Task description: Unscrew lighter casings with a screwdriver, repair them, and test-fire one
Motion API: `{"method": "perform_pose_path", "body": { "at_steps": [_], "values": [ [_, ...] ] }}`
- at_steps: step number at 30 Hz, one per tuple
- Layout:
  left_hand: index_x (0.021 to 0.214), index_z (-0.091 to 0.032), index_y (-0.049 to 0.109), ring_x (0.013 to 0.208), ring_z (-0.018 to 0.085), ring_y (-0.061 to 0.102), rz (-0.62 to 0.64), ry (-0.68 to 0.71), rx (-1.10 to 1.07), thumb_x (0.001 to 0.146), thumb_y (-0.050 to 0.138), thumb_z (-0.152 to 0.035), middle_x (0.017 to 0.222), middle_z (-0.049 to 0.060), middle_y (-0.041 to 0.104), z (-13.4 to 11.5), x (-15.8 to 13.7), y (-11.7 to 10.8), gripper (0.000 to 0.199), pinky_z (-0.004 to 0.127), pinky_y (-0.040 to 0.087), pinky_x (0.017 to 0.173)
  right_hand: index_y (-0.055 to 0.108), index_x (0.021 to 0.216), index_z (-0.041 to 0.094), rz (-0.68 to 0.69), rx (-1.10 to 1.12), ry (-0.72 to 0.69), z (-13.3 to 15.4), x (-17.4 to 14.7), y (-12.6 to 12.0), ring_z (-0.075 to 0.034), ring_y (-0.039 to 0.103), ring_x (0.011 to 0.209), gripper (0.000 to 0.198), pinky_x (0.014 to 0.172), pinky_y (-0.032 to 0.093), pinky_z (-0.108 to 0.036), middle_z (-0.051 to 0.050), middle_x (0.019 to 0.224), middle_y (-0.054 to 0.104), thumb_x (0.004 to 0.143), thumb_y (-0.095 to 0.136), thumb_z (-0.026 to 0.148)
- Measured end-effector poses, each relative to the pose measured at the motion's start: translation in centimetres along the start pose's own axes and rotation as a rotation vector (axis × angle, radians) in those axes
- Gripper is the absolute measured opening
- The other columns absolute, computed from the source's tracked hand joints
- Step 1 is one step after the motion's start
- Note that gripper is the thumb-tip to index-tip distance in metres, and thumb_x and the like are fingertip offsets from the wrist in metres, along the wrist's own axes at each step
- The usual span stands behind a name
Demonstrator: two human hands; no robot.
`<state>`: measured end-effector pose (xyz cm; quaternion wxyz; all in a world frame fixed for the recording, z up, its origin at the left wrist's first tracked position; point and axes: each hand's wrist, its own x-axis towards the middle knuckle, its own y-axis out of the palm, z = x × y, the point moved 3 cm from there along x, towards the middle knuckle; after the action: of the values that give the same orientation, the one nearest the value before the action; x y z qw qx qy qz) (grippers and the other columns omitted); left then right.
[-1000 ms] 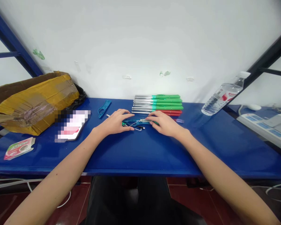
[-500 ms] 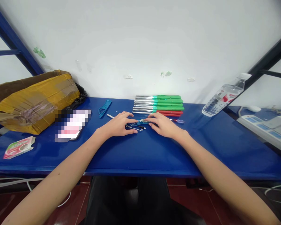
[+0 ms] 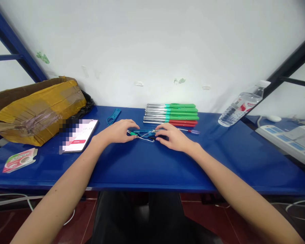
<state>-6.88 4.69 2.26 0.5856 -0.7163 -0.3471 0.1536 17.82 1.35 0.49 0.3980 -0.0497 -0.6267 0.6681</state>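
Note:
My left hand [image 3: 120, 131] is at the middle of the desk, its thumb and fingers closed around a metal tube with a green collar [image 3: 133, 134]. The tube's far end is hidden by the hand. Opposite it, my right hand [image 3: 173, 137] pinches the right end of a blue lighter casing half [image 3: 144, 131], which lies between both hands. Thin wires [image 3: 146, 139] run from the collar toward the right fingers, with a loose loop below the casing. Small parts at the right fingertips are too small to name. Another blue casing half [image 3: 113, 116] lies behind my left hand.
Several long green and red lighters [image 3: 171, 113] lie stacked near the wall. A purple-handled screwdriver [image 3: 194, 131] is beside my right hand. Left are a phone [image 3: 82, 135], a card package [image 3: 19, 160] and a taped carton [image 3: 40, 110]; right, a water bottle [image 3: 241, 105] and a power strip [image 3: 287, 140].
My left hand has shifted a little to the left, and the green collar now shows at its fingertips. The right hand stays almost in place at the casing.

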Motion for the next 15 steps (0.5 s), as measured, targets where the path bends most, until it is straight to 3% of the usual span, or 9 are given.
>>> {"method": "perform_pose_path", "body": {
  "at_steps": [6,15],
  "values": [
    [0.102,-0.022,0.070,0.096,0.021,0.063,0.083,-0.058,0.029,0.078,0.060,-0.029,0.106,0.005,0.068,0.9,-0.3,-0.5,0.027,0.032,0.048,0.084,0.070,0.090,0.018,-0.005,0.019,0.003,0.3,0.1,0.6,-0.026,0.058,0.109,0.011,0.096,0.049,-0.044,-0.011,0.113,0.063,0.089,0.061,0.026],
    [0.096,-0.021,0.071,0.093,0.022,0.064,0.107,-0.109,0.025,0.083,0.055,-0.032,0.103,0.006,0.070,1.7,-0.2,-0.1,0.023,0.032,0.048,0.081,0.069,0.086,0.018,0.012,0.020,0.051,0.2,0.1,0.9,-0.025,0.058,0.110,0.011,0.097,0.049,-0.044,-0.012,0.112,0.065,0.089,0.060,0.025]
  ]
}}
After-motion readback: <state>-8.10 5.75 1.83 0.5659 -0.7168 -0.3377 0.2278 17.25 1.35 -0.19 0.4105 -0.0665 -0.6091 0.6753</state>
